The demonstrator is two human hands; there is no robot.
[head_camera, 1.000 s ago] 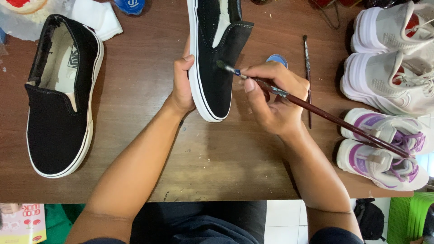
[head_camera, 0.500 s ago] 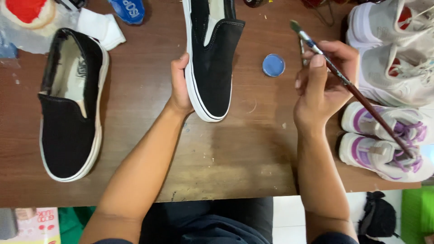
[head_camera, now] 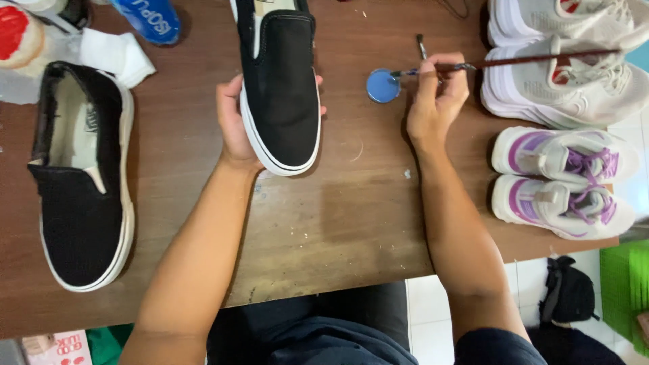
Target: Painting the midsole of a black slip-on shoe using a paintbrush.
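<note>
My left hand (head_camera: 234, 122) grips a black slip-on shoe (head_camera: 280, 88) with a white sole, upright on the brown wooden table (head_camera: 338, 216), toe toward me. My right hand (head_camera: 436, 101) holds a long thin paintbrush (head_camera: 514, 63) with a dark red handle. The brush tip rests in a small round blue lid (head_camera: 382, 86) just right of the shoe. The matching black slip-on (head_camera: 81, 182) lies alone at the left of the table.
A second brush (head_camera: 422, 46) lies beyond the lid. Two white sneakers (head_camera: 568, 81) and a white-and-purple pair (head_camera: 564, 179) sit at the right edge. A blue bottle (head_camera: 145, 19), white cloth (head_camera: 115, 55) and plastic wrap lie at the far left.
My right hand swung the brush away from the shoe's side, out to the right, then brought its tip down into the blue lid. The left hand stayed on the shoe.
</note>
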